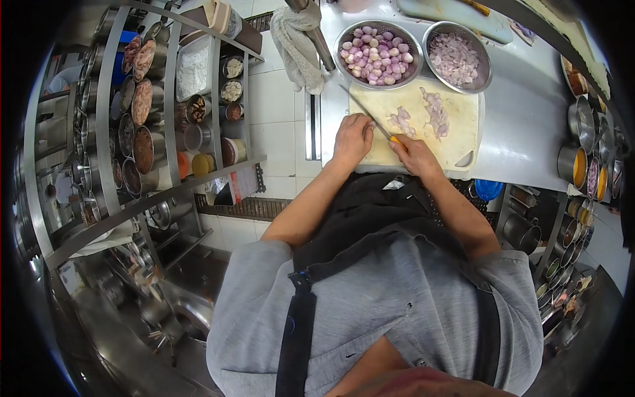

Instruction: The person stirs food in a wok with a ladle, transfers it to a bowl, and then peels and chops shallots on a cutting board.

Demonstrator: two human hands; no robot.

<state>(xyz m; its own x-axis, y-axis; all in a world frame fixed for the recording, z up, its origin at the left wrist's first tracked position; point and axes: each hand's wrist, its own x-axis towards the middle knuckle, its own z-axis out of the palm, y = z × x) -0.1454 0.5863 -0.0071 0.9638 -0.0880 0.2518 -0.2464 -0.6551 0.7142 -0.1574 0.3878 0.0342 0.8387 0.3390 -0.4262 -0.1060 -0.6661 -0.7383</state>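
Observation:
My right hand (415,156) grips a knife (370,116) by its yellow handle; the long blade runs up and left across the pale cutting board (456,135). My left hand (352,139) lies knuckles-up on the board's left part, right beside the blade. Whatever is under its curled fingers is hidden. Sliced shallot pieces (434,110) lie on the board just beyond my hands. Behind the board stand a steel bowl of whole peeled shallots (378,55) and a second steel bowl of sliced shallots (456,59).
The board lies on a steel counter (522,126). A rumpled cloth (297,46) hangs at the counter's left end. Shelves at left hold several tubs of ingredients (142,112). More metal pots (577,165) line the right side. Another board (450,14) lies at the back.

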